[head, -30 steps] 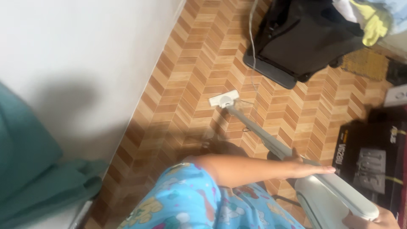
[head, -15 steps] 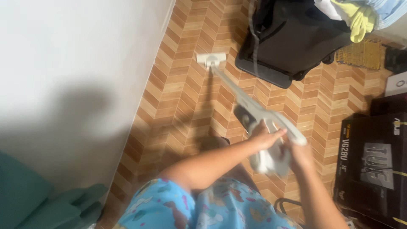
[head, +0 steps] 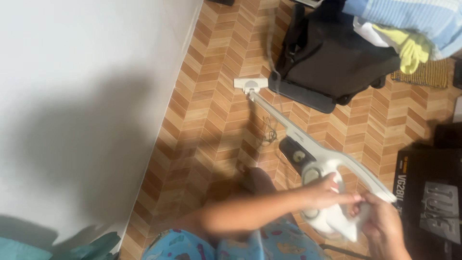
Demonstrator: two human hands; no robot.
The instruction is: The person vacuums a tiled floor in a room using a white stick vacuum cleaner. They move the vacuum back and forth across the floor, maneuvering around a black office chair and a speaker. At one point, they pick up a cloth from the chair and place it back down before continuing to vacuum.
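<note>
- Both hands meet at the body of a white stick vacuum (head: 327, 192). The left hand (head: 332, 192) lies across the motor housing, its fingers extended and pressed on it rather than wrapped around. The right hand (head: 380, 224) is closed around the handle end at the lower right.
- The white wall (head: 86, 96) fills the left of the view, with the person's shadow on it.
- The herringbone wood floor (head: 211, 125) carries everything else.
- A black bag (head: 332, 58) lies on the floor, with the vacuum's floor head (head: 250, 84) just beside its near edge.
- My guess at the step: floor cleaning paused while the vacuum body gets adjusted. A next move would call for a steady handle grip.
</note>
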